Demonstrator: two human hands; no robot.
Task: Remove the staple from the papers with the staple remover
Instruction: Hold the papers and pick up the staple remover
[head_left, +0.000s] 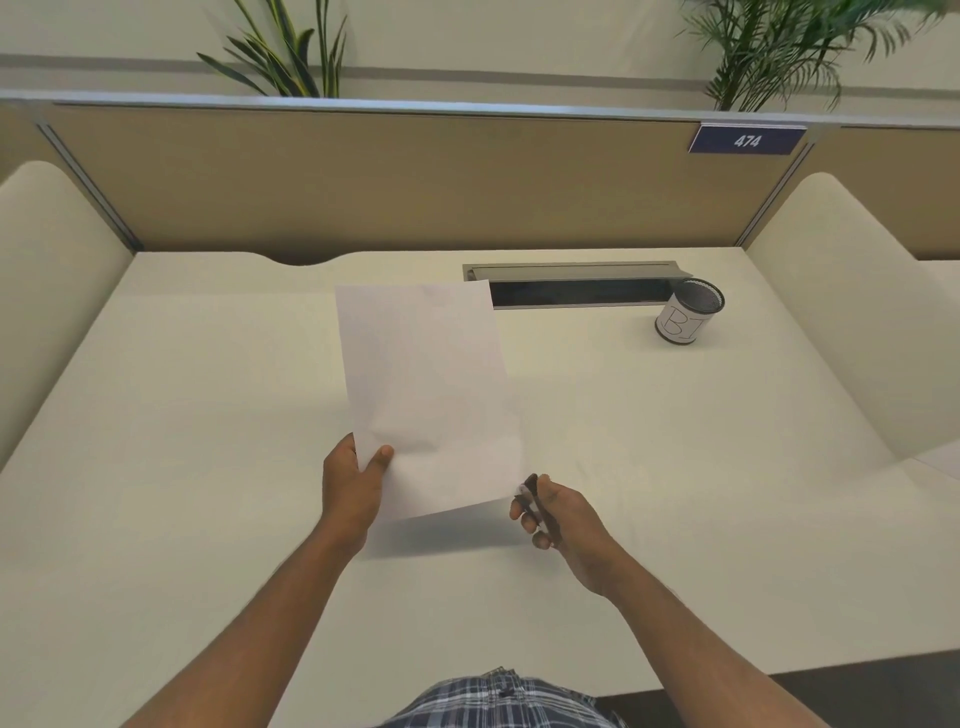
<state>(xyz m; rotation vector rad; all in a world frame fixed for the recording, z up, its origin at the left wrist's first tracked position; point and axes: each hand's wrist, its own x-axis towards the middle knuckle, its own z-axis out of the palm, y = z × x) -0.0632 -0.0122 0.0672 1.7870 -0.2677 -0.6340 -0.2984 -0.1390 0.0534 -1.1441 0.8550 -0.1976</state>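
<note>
White papers (428, 395) are lifted off the desk, casting a shadow below their near edge. My left hand (356, 480) pinches their near left corner, thumb on top. My right hand (561, 514) is closed around a dark staple remover (537, 501), whose tip sits at the papers' near right corner. The staple itself is too small and blurred to make out.
A black mesh cup (688, 312) with a white label stands at the back right of the white desk (208, 467). A metal cable slot (576, 286) lies open behind the papers. Tan partitions wall in the back and sides.
</note>
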